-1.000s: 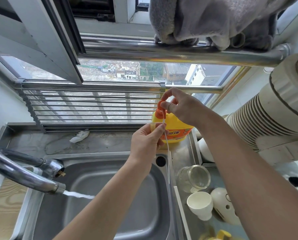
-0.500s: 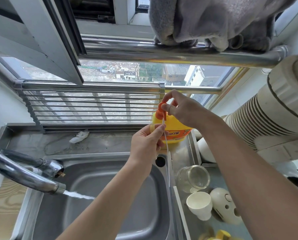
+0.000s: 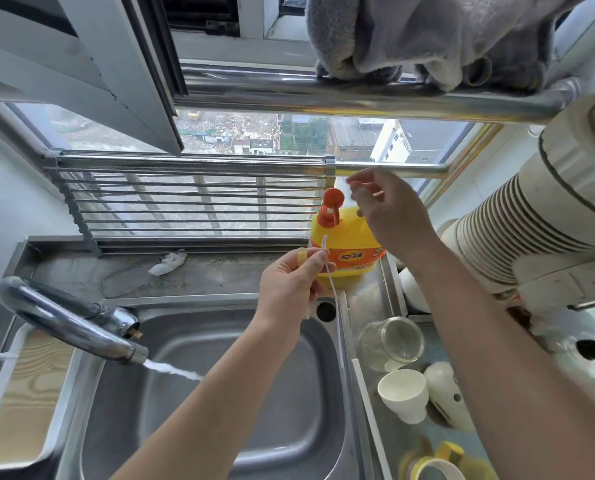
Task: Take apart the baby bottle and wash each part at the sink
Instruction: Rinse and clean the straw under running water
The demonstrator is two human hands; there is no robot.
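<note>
My left hand (image 3: 287, 284) pinches a thin white straw tube (image 3: 331, 278) over the back right corner of the steel sink (image 3: 219, 420). The tube's top end stands just below the orange pump of a yellow detergent bottle (image 3: 353, 249). The rest of the tube hangs down toward the sink rim. My right hand (image 3: 391, 211) hovers to the right of the pump with blurred, loose fingers and holds nothing I can see. The clear glass bottle body (image 3: 394, 341) lies on its side on the right drainboard. Beside it are a white cup (image 3: 404, 393) and yellow bottle parts (image 3: 438, 464).
The faucet (image 3: 71, 323) at the left runs a stream of water (image 3: 171, 369) into the basin. A white egg-shaped object (image 3: 445, 393) sits by the cup. A crumpled tissue (image 3: 167, 263) lies on the back ledge. A grey towel (image 3: 427, 39) hangs overhead, and a ribbed duct (image 3: 517, 233) crowds the right.
My right hand has let go of the orange pump head and lifted up and to the right. The tube's top end now sits below the pump spout, still in my left hand.
</note>
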